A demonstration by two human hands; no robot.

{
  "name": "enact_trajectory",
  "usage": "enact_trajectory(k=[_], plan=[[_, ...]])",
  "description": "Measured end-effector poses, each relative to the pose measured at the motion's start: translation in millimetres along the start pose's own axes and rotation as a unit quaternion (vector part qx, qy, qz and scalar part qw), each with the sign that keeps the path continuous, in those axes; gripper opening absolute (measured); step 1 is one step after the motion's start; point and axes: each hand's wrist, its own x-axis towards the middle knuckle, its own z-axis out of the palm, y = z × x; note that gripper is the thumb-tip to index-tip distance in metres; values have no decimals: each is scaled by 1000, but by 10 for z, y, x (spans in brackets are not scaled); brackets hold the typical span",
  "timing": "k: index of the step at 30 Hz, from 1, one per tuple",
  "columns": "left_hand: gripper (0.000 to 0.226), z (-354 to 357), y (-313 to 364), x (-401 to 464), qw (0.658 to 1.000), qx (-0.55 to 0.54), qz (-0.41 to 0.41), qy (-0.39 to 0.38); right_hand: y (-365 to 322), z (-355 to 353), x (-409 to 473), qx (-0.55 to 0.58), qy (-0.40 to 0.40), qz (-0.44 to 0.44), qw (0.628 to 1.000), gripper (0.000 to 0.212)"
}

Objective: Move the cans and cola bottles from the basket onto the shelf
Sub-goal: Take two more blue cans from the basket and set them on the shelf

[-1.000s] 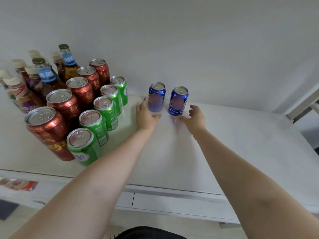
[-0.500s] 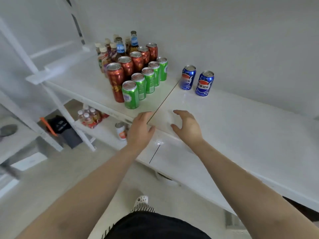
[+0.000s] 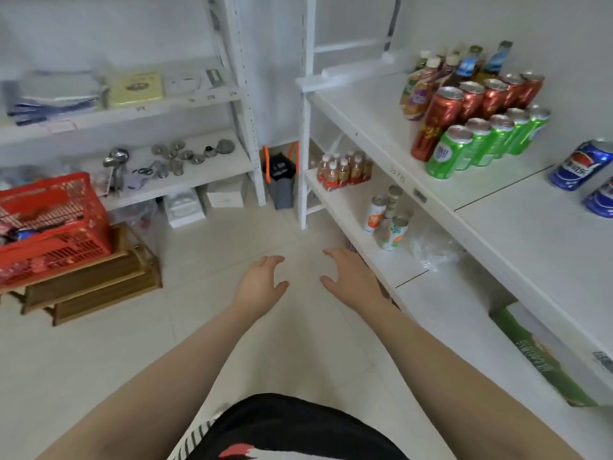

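Blue cans (image 3: 581, 165) left on shelf (image 3: 530, 234), empty hands withdrawn, red basket (image 3: 53, 227) now visible

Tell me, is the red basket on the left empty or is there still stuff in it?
Not empty. The red basket on the wooden stand holds items, including something blue resembling a can; how many is unclear.

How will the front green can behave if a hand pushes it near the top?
The green can is tall and narrow, so a high push would probably tip it. It stands nearest the shelf edge, so it might fall off. On its side, its round body would likely roll.
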Motion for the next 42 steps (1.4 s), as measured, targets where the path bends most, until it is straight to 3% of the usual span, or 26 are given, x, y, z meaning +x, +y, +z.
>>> enact_trajectory(k=[13,20,33,42], plan=[[53,-1086,-2649,-1093,992,-2,-125,30,-2531,1693,306,-51,-115,-62,990,58],[54,-1604,-3673,-1343,977,-29,-198,68,-3658,2335,663,-66,-171,-132,974,59],[53,-2387,-5291,-755,937,-59,-328,104,-5104,3271,2276,-91,-247,-228,937,53],[54,-2976,-6202,-104,926,-78,-348,119,-5931,3652,3359,-84,-276,-243,926,56]])
